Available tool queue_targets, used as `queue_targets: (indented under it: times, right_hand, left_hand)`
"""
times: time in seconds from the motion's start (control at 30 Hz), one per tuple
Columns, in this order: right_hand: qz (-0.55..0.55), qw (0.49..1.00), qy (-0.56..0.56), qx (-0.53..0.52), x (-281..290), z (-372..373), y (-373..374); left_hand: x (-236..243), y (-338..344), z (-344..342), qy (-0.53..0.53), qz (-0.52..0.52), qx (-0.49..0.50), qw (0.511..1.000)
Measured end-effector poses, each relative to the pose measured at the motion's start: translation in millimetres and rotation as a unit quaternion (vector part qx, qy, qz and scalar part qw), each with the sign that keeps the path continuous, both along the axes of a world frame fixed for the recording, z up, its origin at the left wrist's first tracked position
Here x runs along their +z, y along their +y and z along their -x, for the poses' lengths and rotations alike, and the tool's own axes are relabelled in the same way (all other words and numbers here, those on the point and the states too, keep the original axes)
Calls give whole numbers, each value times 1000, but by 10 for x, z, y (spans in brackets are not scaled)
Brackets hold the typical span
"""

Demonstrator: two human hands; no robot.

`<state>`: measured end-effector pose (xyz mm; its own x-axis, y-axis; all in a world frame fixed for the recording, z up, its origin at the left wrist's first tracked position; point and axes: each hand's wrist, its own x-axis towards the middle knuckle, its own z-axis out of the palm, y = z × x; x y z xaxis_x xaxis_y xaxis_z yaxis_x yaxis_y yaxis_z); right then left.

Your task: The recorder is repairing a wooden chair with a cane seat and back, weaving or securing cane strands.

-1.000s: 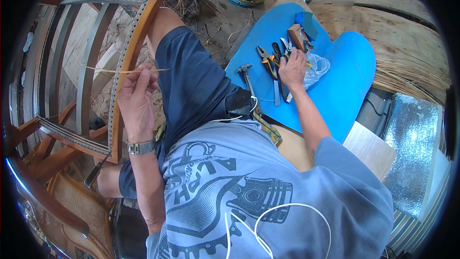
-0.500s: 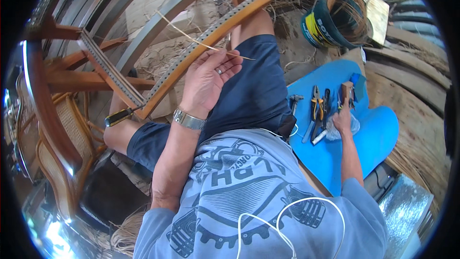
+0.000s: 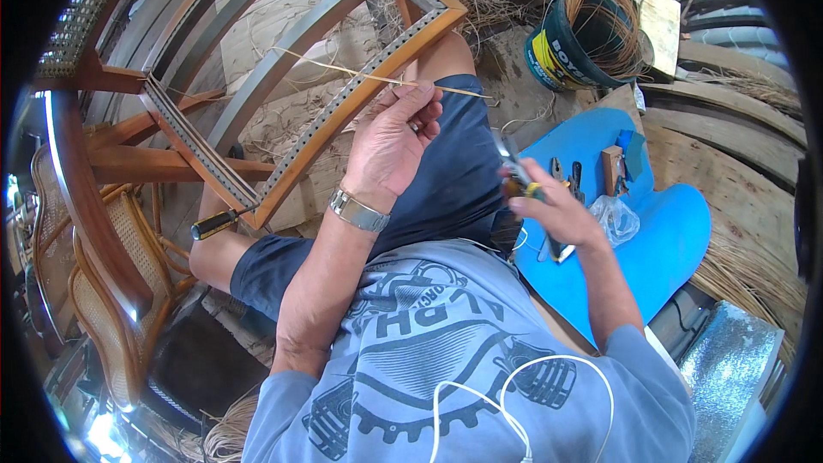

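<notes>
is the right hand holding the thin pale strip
No, the left hand pinches the thin pale strip, while the right hand grips a tool.

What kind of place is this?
Probably a furniture workshop: there's a brown wooden frame lined with holes, a dark round plastic bucket of thin brown strands, and curved tan woven furniture.

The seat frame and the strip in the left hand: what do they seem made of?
Seat frame: probably varnished wood, given its orange-brown colour and smooth sheen. Strip: possibly unfinished rattan or similar fibre; pale, thin and gently bent.
</notes>
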<state>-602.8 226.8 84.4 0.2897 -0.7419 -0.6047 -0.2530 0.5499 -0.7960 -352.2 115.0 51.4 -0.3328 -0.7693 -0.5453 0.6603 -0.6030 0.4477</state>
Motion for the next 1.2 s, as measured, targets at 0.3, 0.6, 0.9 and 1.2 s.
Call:
queue_targets:
  times: [0.3,0.6,0.9,1.2]
  right_hand:
    - [104,991,74,42,102,-434,-404]
    - [137,989,59,-19,149,-532,-413]
    - [113,988,102,-22,257,-586,-435]
    - [165,969,179,-42,9,-262,-250]
  left_hand:
    - [49,37,38,27,-30,-14,999]
    - [23,77,75,27,-37,-55,997]
    - [23,94,5,-12,-15,-65,998]
    - [20,66,-83,-30,34,-3,999]
